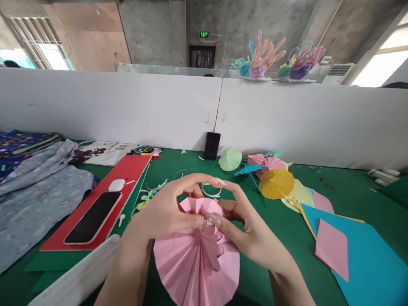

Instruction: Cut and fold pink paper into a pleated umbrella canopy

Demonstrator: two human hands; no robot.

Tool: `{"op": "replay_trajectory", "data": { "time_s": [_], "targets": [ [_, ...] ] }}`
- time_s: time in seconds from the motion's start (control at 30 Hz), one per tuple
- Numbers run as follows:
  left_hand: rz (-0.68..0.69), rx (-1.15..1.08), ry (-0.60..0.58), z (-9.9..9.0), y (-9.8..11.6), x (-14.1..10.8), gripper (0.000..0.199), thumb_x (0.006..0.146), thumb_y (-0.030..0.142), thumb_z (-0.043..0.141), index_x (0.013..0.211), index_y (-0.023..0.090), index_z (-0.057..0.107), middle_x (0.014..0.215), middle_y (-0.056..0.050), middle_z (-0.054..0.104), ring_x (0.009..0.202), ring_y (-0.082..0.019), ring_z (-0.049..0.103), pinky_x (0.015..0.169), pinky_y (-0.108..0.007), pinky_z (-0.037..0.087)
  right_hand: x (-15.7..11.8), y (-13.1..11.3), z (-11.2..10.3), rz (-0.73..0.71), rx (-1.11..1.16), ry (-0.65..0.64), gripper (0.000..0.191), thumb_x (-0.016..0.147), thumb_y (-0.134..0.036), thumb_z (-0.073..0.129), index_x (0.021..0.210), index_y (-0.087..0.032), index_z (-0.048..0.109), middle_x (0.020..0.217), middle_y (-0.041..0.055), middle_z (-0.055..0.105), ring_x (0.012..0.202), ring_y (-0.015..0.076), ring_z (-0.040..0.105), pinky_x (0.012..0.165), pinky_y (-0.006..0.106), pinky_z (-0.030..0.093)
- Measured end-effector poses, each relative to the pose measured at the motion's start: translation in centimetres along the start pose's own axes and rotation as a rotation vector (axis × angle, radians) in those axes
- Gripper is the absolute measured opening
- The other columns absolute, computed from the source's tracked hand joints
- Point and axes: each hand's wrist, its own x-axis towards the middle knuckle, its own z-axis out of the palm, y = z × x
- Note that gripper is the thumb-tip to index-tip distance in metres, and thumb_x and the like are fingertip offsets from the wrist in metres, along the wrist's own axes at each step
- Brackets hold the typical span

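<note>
A pleated pink paper fan (181, 263), spread into a near-full round, is held up in front of me. My left hand (178, 208) grips its upper left part, thumb pressed near the centre where the folds meet. From the other side my right hand (242, 216) pinches the paper, its thumb tip touching the left thumb. Both index fingers arch above the top edge and meet there. A ragged, overlapping seam of folds shows right of the centre. Fingers behind the paper are partly hidden.
Small paper umbrellas, among them a yellow one (276, 184) and a green one (230, 159), stand beyond my hands. Blue paper sheets (372, 255) and a folded pink piece (332, 248) lie right. A phone (93, 217) rests on a red folder (127, 170) left. A white partition (127, 106) borders the table.
</note>
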Motion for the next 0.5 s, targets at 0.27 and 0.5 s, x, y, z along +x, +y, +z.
{"op": "replay_trajectory", "data": {
  "time_s": [0.27,0.5],
  "targets": [
    [-0.021,0.001,-0.015,-0.09,-0.37,0.11,0.05,0.072,0.011,0.067,0.114,0.035,0.056,0.118,0.005,0.059,0.078,-0.011,0.056,0.066,-0.022,0.046,0.21,0.08,-0.22,0.02,0.083,-0.042,0.041,0.094,-0.03,0.049,0.131,-0.03,0.03,0.07,-0.0054,0.046,0.06,0.0106,0.042,0.055,0.024,0.034],
    [-0.018,0.01,-0.045,-0.08,-0.52,0.35,0.052,0.07,0.008,0.069,0.112,0.035,0.056,0.105,0.007,0.059,0.074,-0.007,0.052,0.062,-0.017,0.041,0.85,0.34,-0.44,0.038,0.218,-0.075,0.053,0.09,-0.033,0.057,0.133,-0.025,0.028,0.072,-0.0036,0.054,0.061,0.01,0.049,0.055,0.023,0.035]
  ]
}}
